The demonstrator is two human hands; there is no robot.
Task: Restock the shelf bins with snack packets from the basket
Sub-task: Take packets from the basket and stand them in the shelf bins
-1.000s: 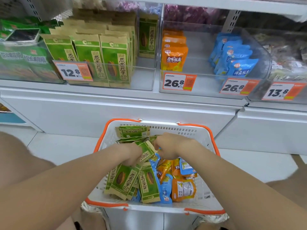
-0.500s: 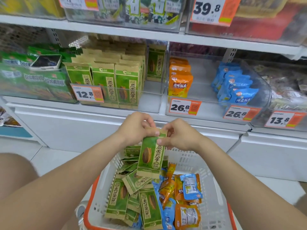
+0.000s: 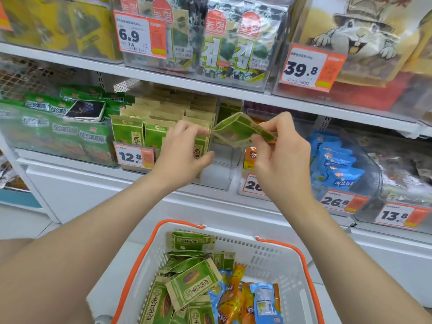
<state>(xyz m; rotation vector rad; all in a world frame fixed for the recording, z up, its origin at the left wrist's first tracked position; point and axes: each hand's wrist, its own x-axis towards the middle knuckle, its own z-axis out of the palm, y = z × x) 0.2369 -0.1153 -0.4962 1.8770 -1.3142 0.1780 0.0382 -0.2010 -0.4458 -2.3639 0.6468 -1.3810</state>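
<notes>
Below both hands, the white perforated plastic basket [image 3: 275, 260] with its orange rim holds flat, matte green packets [image 3: 194, 284] beside glossy orange and blue pouches [image 3: 264, 302]. The right hand [image 3: 280, 157] pinches the right edge of a thin, rectangular held packet [image 3: 236, 132], which is tilted. The left hand [image 3: 184, 150] is loosely curled, with a fingertip at the packet's left corner and the thumb apart. Behind the left hand, a clear rigid bin [image 3: 219, 176] holds rows of upright packets [image 3: 127, 133].
</notes>
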